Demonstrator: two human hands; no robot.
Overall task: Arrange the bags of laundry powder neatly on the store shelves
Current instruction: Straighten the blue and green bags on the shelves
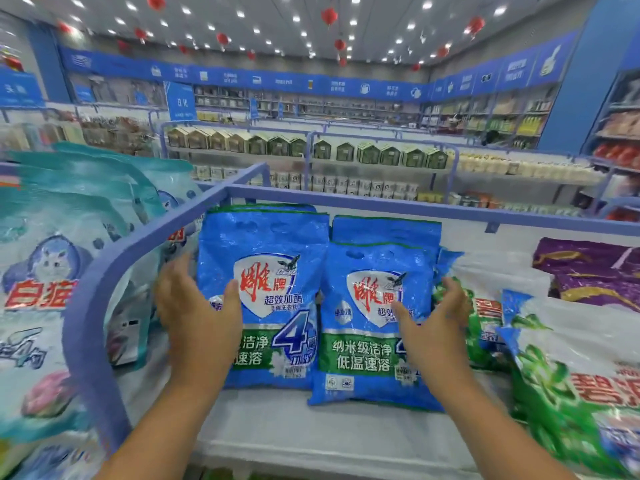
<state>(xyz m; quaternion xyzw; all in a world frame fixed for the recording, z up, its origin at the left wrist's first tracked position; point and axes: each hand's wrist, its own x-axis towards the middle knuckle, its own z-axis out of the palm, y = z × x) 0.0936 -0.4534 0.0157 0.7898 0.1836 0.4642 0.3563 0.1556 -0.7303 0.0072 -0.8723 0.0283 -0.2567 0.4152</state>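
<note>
Two rows of blue laundry powder bags stand leaning back on the white shelf (311, 434). The left blue bag (273, 271) fronts one row, the right blue bag (367, 341) fronts the other and sits lower and nearer. My left hand (197, 313) is spread in front of the left bag's left edge, thumb over its face. At the right bag's right edge my right hand (433, 317) is spread too, thumb over the print. Neither hand clearly grips a bag.
A blue metal rail (114, 265) bounds the shelf at left and back. Pale teal bags (45, 271) fill the neighbouring section on the left. Green-and-white bags (571, 375) lie at right, purple bags (588, 271) behind them. More aisles stand beyond.
</note>
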